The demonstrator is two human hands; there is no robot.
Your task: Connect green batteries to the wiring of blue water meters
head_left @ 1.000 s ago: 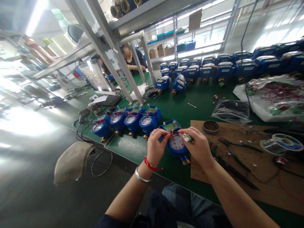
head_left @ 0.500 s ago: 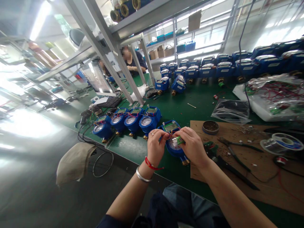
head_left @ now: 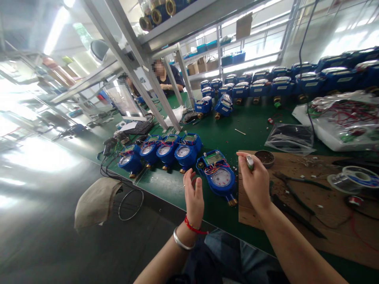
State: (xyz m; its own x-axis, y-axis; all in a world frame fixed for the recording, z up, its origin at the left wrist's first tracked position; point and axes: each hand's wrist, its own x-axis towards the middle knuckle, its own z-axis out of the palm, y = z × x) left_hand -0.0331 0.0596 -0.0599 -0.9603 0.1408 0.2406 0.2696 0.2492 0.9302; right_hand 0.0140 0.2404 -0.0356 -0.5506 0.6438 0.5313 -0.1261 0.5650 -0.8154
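Note:
A blue water meter with a small green display and red and yellow wires across its top lies on the green bench in front of me. My left hand hovers just left of it, fingers loosely spread and holding nothing. My right hand is raised to the right of the meter, over the wooden board. Its thumb and fingers pinch a small green and silver cylindrical part.
A row of blue meters stands to the left. More meters line the back of the bench. A round tin, pliers, a solder spool and plastic bags of wires lie to the right. A person sits across the bench.
Both hands have come off the meter. The left hand drew back and opened. The right hand lifted away to the right with the small cylindrical part in its fingers.

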